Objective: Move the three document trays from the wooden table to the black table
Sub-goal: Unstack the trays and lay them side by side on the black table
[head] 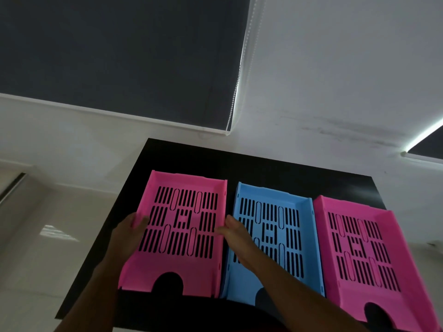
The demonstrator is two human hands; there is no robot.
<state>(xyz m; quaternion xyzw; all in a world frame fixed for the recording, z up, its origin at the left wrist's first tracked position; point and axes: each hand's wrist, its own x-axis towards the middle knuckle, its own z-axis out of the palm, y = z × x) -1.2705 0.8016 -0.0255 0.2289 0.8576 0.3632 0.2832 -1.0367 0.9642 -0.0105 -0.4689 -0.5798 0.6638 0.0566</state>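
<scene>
Three slotted plastic document trays lie side by side on the black table (275, 168). The left pink tray (182, 267) is held by both hands. My left hand (128, 236) grips its left wall, thumb over the rim. My right hand (236, 236) grips its right wall, with the forearm crossing over the blue tray (291, 213) in the middle. The right pink tray (369, 281) sits at the table's right end, its near corner reaching the bottom of the frame. The wooden table is out of view.
A white wall rises behind the table, with dark roller blinds (119, 51) at the upper left and the far right. Pale glossy floor (48, 236) lies to the left of the table. Bare black tabletop shows behind the trays.
</scene>
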